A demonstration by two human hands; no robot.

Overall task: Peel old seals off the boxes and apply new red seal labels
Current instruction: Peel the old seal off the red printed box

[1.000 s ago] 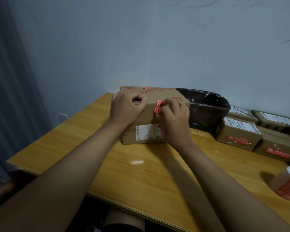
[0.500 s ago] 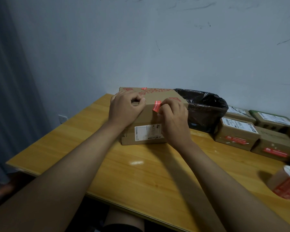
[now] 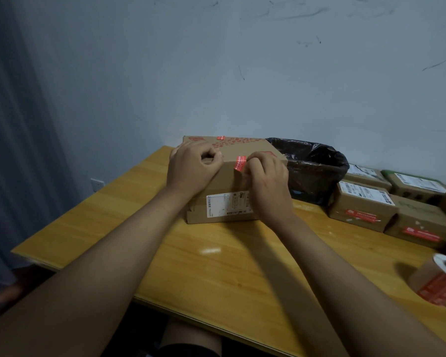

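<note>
A brown cardboard box point(image 3: 222, 184) with red print on its lid and a white shipping label on its front stands on the wooden table point(image 3: 165, 253). A red seal point(image 3: 240, 163) sits at the box's top front edge, partly lifted. My right hand point(image 3: 267, 181) pinches the seal's right end with curled fingers. My left hand point(image 3: 191, 167) rests on the box's top left edge, fingers curled over the lid. A second small red seal point(image 3: 220, 138) is stuck at the lid's far edge.
A bin lined with a black bag point(image 3: 312, 166) stands right of the box. Several smaller cardboard boxes point(image 3: 361, 204) with red seals lie at the right. A roll of red seal labels point(image 3: 440, 282) lies near the table's right front edge. A wall stands behind.
Both hands stay on the box in the same grip. The red seal looks barely different; only the view has shifted slightly.
</note>
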